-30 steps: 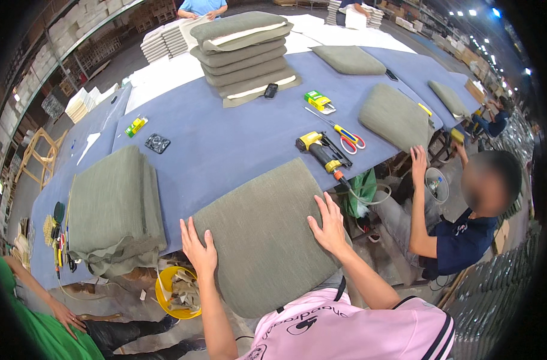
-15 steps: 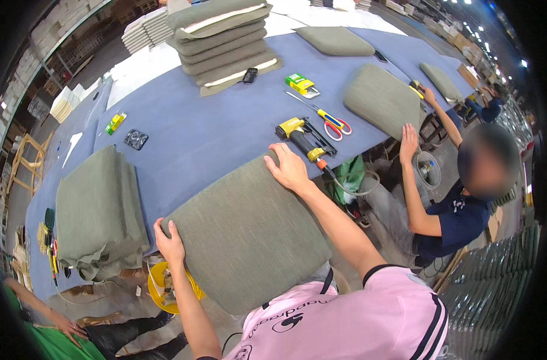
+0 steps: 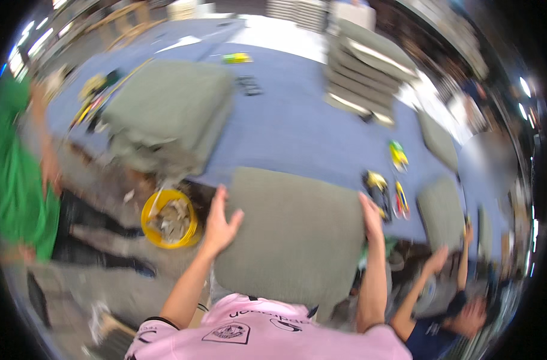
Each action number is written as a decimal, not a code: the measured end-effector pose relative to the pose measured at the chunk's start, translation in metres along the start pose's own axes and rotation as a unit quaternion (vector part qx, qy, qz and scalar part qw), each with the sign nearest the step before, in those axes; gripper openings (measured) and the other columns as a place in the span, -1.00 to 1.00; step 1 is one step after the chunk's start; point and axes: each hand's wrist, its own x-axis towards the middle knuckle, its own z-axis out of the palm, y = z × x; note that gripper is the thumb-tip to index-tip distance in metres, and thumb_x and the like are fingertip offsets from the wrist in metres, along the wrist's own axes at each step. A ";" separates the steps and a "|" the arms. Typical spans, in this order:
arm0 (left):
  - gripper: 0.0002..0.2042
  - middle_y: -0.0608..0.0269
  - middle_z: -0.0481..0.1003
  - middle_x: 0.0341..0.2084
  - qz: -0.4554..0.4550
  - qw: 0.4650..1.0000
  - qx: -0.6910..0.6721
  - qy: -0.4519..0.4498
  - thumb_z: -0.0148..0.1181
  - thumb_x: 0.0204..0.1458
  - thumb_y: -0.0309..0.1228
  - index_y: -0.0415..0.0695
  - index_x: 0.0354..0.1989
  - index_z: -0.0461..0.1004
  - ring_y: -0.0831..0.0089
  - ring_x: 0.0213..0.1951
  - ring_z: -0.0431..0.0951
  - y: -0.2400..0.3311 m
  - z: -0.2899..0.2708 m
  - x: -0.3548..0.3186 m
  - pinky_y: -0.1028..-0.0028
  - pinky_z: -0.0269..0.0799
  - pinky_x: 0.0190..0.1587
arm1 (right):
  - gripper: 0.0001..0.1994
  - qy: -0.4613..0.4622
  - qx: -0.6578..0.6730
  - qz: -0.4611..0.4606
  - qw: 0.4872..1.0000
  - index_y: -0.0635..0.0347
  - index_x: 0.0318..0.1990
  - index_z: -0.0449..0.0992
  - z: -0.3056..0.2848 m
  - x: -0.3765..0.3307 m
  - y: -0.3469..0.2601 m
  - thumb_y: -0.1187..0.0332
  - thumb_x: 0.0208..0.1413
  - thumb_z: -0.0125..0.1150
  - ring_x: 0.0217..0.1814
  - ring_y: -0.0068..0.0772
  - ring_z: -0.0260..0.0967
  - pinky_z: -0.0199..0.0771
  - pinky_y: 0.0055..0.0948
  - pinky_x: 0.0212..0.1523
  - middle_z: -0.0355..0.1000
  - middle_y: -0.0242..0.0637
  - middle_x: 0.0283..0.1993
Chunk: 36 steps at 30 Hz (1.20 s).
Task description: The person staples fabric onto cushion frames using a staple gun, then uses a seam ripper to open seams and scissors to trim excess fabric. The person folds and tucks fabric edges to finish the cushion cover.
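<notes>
A grey-green fabric-covered seat cushion [image 3: 288, 234] lies in front of my body, its far edge over the table's near edge. My left hand [image 3: 222, 227] grips its left side, thumb on top and fingers along the edge. On the opposite side, my right hand [image 3: 372, 221] presses against the right edge, its fingers partly hidden. Just beyond my right hand, a yellow and black staple gun [image 3: 377, 187] rests on the table beside scissors and a yellow-handled screwdriver [image 3: 400, 195]. The picture is blurred by motion.
A pile of folded green fabric [image 3: 165, 108] sits at the table's left. Below it stands a yellow bucket of scraps [image 3: 171, 219]. Stacked cushions [image 3: 369, 72] stand at the back right. A person in green is at left; a co-worker at right handles another cushion [image 3: 441, 213].
My view has swung left, so the table's things appear shifted right. The cushion stays between my hands and now sits squarer to me. The bucket shows more fully.
</notes>
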 end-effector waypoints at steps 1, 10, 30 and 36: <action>-0.16 -0.31 0.45 0.38 -0.019 0.998 -0.044 -0.031 0.33 0.31 -0.15 -0.19 0.65 0.06 -0.16 0.43 0.45 -0.007 -0.004 -0.037 0.09 0.38 0.45 | -0.28 -0.044 0.094 -0.022 0.994 0.24 0.43 0.54 -0.025 -0.004 0.026 -0.21 0.40 0.28 0.37 -0.30 0.52 0.48 -0.27 0.39 0.56 -0.24 0.38; -0.25 -0.22 0.56 0.25 0.000 0.993 -0.109 0.038 0.51 0.18 -0.08 -0.22 0.45 0.38 -0.13 0.29 0.57 0.063 -0.059 0.016 0.07 0.46 0.34 | -0.14 0.076 0.306 -0.205 0.927 0.18 0.57 0.29 -0.050 -0.090 -0.082 -0.30 0.39 0.22 0.58 -0.08 0.31 0.39 0.01 0.50 0.33 -0.13 0.58; -0.72 0.11 0.64 0.03 -0.119 0.979 -0.116 0.118 0.18 0.28 -0.60 -0.22 0.13 0.60 0.31 0.09 0.65 -0.006 -0.104 -0.072 0.37 0.56 0.11 | -0.15 -0.210 -0.163 -0.792 0.550 0.08 0.44 0.47 0.465 -0.028 -0.286 0.01 -0.03 0.63 0.73 0.07 0.10 -0.09 0.23 0.71 0.29 -0.15 0.63; -0.50 0.04 0.54 0.29 -0.064 0.977 -0.093 0.182 0.26 0.30 -0.47 -0.21 0.42 0.41 0.18 0.27 0.56 -0.028 -0.138 0.012 0.25 0.50 0.22 | -0.23 -0.158 -0.156 -0.712 0.666 0.12 0.54 0.35 0.447 -0.041 -0.228 0.11 0.20 0.47 0.73 0.23 0.04 -0.01 0.25 0.67 0.08 0.03 0.71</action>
